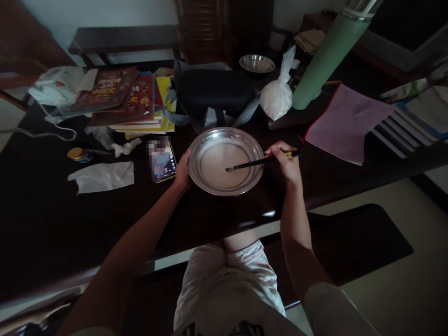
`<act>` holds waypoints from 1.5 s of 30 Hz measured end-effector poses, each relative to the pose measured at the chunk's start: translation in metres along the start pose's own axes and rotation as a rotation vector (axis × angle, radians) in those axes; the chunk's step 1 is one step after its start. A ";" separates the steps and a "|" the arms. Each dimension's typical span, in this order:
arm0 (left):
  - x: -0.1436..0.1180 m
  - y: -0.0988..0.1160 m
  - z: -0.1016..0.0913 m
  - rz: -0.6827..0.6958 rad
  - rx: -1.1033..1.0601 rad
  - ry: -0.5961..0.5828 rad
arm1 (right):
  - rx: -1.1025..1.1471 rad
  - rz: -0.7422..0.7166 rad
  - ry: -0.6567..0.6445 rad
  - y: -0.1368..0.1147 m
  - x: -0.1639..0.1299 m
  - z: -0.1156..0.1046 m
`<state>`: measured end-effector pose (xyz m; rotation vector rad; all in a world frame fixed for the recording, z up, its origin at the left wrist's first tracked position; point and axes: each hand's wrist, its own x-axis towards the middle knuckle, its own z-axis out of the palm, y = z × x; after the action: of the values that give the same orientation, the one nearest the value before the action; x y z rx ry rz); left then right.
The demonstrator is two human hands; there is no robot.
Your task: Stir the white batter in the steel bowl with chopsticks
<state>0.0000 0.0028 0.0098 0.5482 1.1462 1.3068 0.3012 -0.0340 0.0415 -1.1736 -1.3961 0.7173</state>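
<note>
A shiny metal bowl (196,179) rests on the dark table in front of me, holding a pale, whitish mixture (217,158). My left hand (183,170) grips its left rim, the fingers partly hidden beside and below the bowl. In my right hand (285,163) are black chopsticks (250,163) with gold-patterned upper ends. They slant over the bowl's right rim, and their tips touch the mixture near the middle. Whether the two sticks are pressed together is hard to see.
Left of the bowl lie a phone (163,158), white paper (103,177) and a small jar (80,154). Behind are stacked books (122,98), a black case (215,91), a tied bag of white powder (276,98), another metal bowl (257,64) and a tall green bottle (329,56). A purple pouch (346,121) lies right.
</note>
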 end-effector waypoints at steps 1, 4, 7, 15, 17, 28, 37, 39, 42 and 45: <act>0.000 0.000 0.000 0.005 0.000 -0.006 | 0.002 -0.003 -0.039 0.000 0.000 0.000; 0.001 -0.001 -0.001 0.010 -0.010 -0.017 | -0.008 -0.036 -0.096 0.001 0.001 0.001; 0.002 -0.001 -0.002 0.002 -0.009 -0.021 | -0.012 -0.023 0.004 0.002 0.001 0.000; 0.004 -0.003 -0.004 0.002 0.000 -0.002 | -0.012 -0.026 -0.068 -0.001 0.001 0.001; 0.003 -0.003 -0.004 0.002 -0.001 -0.004 | 0.003 -0.008 0.010 0.000 0.001 0.000; -0.003 0.004 0.001 -0.037 -0.026 0.004 | -0.007 -0.008 0.046 0.001 0.000 0.000; -0.003 0.004 0.003 -0.031 -0.023 0.031 | 0.005 -0.007 0.030 -0.001 0.000 0.000; -0.002 0.003 0.001 -0.020 -0.021 0.017 | 0.017 0.011 0.036 -0.001 0.000 -0.001; -0.001 0.002 0.000 -0.021 -0.025 0.022 | 0.011 -0.012 -0.062 0.000 0.000 -0.001; -0.001 0.002 0.000 -0.020 -0.017 -0.002 | 0.010 -0.038 -0.021 0.001 0.000 0.000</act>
<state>-0.0008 0.0026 0.0121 0.5243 1.1354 1.2971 0.3016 -0.0337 0.0407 -1.1312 -1.4273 0.7108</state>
